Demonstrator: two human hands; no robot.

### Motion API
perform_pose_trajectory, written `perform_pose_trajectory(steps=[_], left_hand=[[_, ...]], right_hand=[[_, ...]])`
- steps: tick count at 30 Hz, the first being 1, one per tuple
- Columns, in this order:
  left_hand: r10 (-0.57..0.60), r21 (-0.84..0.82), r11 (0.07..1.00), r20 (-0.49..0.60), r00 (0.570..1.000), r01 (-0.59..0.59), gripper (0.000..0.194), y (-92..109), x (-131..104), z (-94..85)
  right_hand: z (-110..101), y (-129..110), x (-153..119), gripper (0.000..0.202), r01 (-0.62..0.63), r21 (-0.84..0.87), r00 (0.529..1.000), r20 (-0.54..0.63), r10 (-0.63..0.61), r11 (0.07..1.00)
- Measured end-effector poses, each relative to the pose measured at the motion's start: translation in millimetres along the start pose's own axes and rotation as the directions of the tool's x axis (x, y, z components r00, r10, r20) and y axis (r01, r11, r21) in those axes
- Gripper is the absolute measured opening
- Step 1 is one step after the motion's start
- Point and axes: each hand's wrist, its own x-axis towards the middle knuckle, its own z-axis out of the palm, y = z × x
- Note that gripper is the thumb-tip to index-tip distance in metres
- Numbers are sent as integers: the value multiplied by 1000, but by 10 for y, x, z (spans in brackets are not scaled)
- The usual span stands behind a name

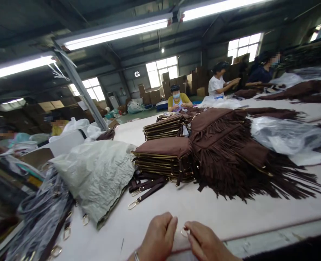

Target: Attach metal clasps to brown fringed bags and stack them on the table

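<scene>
Surface, pale and long, runs from the near edge far into the workshop and carries most of what shows. Across its middle lies a heap of brown fringed bags, with two stacks of flat brown bags just left of it and loose brown straps at the foot of the nearer stack. A crumpled grey sack sits on the left, clear plastic bags on the right. Far off, other people sit at work along the surface. At the near edge, the left hand and right hand meet, fingertips pressed together, both pinching a small metal ring held just above the surface.
</scene>
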Motion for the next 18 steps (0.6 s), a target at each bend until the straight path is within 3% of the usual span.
perform_pose_trajectory(steps=[2, 4, 7, 10, 12, 15, 16, 18], left_hand=[[175, 120, 981, -170, 970, -156, 32, 64, 372, -323], [375, 282, 912, -275, 885, -298, 22, 127, 804, -619], [584, 502, 759, -242, 775, -415, 32, 209, 1452, -864], [640, 584, 667, -133, 757, -462, 46, 281, 1926, -916], [642, 581, 653, -86, 762, -486, 41, 320, 2075, -965], [647, 499, 686, -84, 758, -530, 24, 365, 2058, -1143], [645, 457, 710, -118, 755, -535, 23, 386, 2023, -1206], [594, 363, 796, -310, 743, -485, 23, 469, 1998, -1251]], right_hand=[[-83, 107, 63, 24, -73, 50, 997, -2, 73, 996], [-134, 182, 98, 24, -145, 99, 989, 21, 144, 984], [-164, 229, 112, 28, -227, 198, 974, 33, 225, 954], [-180, 239, 116, 31, -251, 266, 966, 12, 257, 931], [-194, 251, 123, 31, -247, 291, 966, -2, 259, 924], [-199, 276, 131, 32, -234, 318, 963, -51, 263, 919], [-192, 284, 128, 32, -234, 326, 960, -72, 271, 916], [-162, 305, 115, 33, -254, 376, 944, -106, 313, 891]])
